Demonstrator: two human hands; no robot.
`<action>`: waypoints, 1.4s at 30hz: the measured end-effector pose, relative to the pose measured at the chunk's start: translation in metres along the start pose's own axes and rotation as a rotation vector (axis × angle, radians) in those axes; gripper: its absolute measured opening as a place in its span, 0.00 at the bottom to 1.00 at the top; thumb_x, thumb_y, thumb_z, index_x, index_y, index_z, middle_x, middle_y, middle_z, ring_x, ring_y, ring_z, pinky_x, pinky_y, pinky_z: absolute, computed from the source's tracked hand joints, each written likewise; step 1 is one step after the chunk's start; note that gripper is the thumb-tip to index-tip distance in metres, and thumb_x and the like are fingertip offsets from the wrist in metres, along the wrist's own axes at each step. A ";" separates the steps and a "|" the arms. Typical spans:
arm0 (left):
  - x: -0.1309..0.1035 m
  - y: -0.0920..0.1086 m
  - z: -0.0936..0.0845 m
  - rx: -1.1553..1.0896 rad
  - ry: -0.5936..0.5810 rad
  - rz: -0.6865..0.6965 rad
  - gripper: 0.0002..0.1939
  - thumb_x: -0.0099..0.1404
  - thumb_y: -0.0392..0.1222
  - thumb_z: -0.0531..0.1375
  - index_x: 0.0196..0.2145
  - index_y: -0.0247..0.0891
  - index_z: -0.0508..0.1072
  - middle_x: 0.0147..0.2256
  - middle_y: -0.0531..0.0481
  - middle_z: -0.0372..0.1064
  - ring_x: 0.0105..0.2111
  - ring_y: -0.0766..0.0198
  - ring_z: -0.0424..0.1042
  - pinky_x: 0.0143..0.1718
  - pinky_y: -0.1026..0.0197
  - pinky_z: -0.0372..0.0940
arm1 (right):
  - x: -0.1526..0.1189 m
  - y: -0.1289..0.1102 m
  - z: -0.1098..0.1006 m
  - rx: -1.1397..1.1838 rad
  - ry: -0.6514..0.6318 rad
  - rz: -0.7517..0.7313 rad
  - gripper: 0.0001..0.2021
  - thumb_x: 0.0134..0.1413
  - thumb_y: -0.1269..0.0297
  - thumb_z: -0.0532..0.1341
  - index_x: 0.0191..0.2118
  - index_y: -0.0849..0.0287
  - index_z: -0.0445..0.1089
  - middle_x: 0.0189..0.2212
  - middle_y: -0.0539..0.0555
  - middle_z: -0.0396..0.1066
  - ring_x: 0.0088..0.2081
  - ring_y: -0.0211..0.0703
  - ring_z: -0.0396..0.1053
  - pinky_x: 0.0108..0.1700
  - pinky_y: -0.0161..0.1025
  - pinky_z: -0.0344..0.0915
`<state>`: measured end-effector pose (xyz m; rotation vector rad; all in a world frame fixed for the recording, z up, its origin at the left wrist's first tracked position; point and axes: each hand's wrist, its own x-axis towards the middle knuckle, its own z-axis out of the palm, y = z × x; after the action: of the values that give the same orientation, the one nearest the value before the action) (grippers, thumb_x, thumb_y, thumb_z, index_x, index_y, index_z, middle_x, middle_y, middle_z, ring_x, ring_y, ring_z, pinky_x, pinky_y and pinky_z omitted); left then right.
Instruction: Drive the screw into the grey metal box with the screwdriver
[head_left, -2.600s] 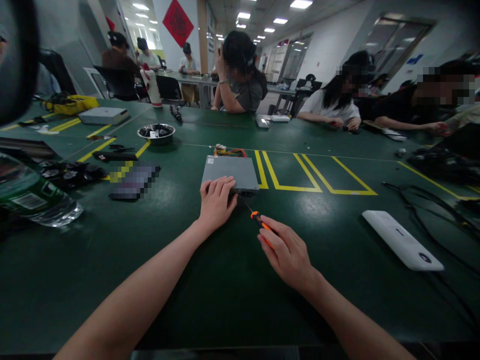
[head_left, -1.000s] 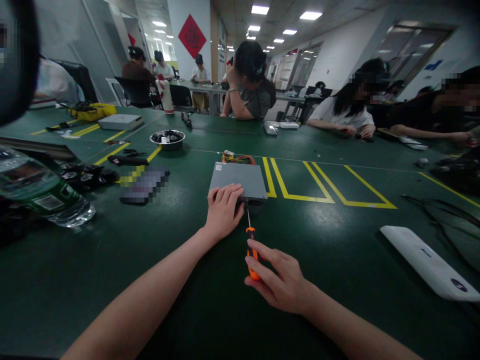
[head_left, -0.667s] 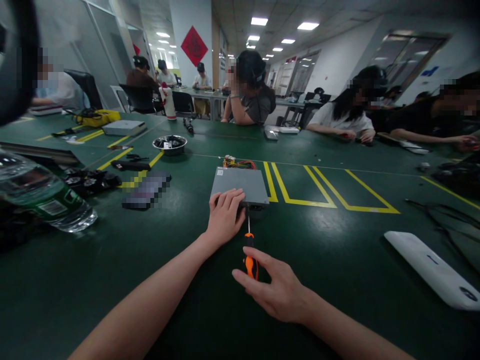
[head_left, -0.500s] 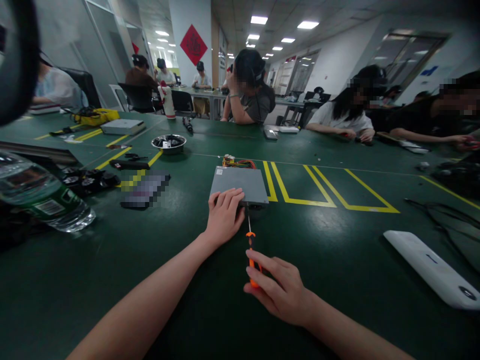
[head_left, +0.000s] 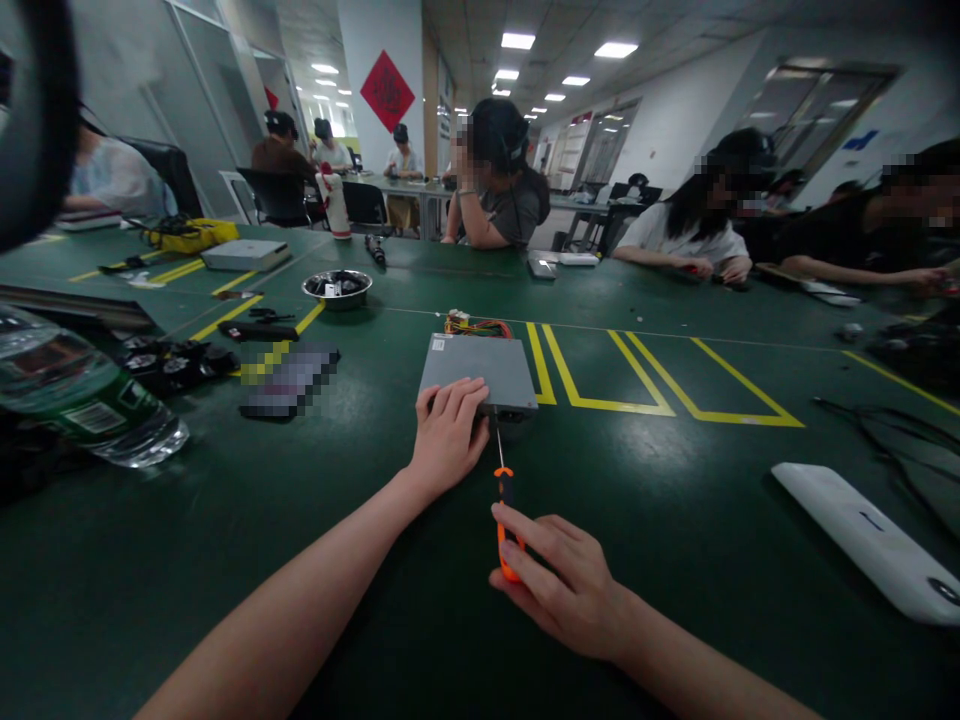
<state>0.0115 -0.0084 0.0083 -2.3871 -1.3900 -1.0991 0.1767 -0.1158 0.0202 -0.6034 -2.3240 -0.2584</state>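
Note:
A flat grey metal power supply unit (head_left: 487,362) lies on the green table, with coloured wires (head_left: 480,326) coming out at its far side. My left hand (head_left: 452,430) grips its near left corner, fingers on top and the thumb at the near face. An orange and black screwdriver (head_left: 505,490) is held by its handle in my right hand (head_left: 562,580), between thumb and fingers. Its shaft points away from me, and the tip meets the near face of the unit. Where exactly the tip sits is too dark to make out.
On the left are a water bottle (head_left: 82,390), a blurred-out phone (head_left: 291,382) and a metal bowl (head_left: 337,288) of small parts. A white oblong device (head_left: 862,535) and black cables (head_left: 885,450) lie right. Several people sit across the table.
The screwdriver handle has turned slightly in my right hand, and the fingers on it have shifted a little. My left hand and the power supply unit stay in place.

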 end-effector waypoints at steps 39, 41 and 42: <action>0.000 0.001 0.000 -0.017 0.011 -0.012 0.17 0.61 0.38 0.54 0.49 0.41 0.61 0.52 0.49 0.63 0.54 0.60 0.58 0.55 0.51 0.45 | -0.004 -0.010 0.002 0.191 -0.052 0.770 0.15 0.55 0.62 0.55 0.47 0.58 0.53 0.35 0.55 0.65 0.31 0.40 0.68 0.31 0.39 0.67; 0.000 0.000 0.000 -0.017 0.008 -0.011 0.17 0.61 0.38 0.54 0.49 0.41 0.61 0.52 0.50 0.63 0.54 0.60 0.58 0.55 0.52 0.45 | -0.005 -0.013 0.002 0.340 -0.023 0.898 0.15 0.55 0.61 0.54 0.48 0.56 0.53 0.37 0.55 0.65 0.34 0.41 0.68 0.36 0.41 0.68; 0.000 0.000 0.000 -0.017 0.007 -0.011 0.17 0.61 0.38 0.54 0.49 0.41 0.61 0.52 0.50 0.63 0.54 0.60 0.58 0.55 0.52 0.45 | -0.004 -0.015 0.002 0.418 -0.001 0.958 0.15 0.56 0.60 0.53 0.47 0.56 0.53 0.37 0.55 0.65 0.35 0.41 0.68 0.36 0.42 0.68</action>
<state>0.0115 -0.0088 0.0085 -2.3880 -1.3987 -1.1246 0.1711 -0.1293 0.0153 -1.3741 -1.7520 0.6464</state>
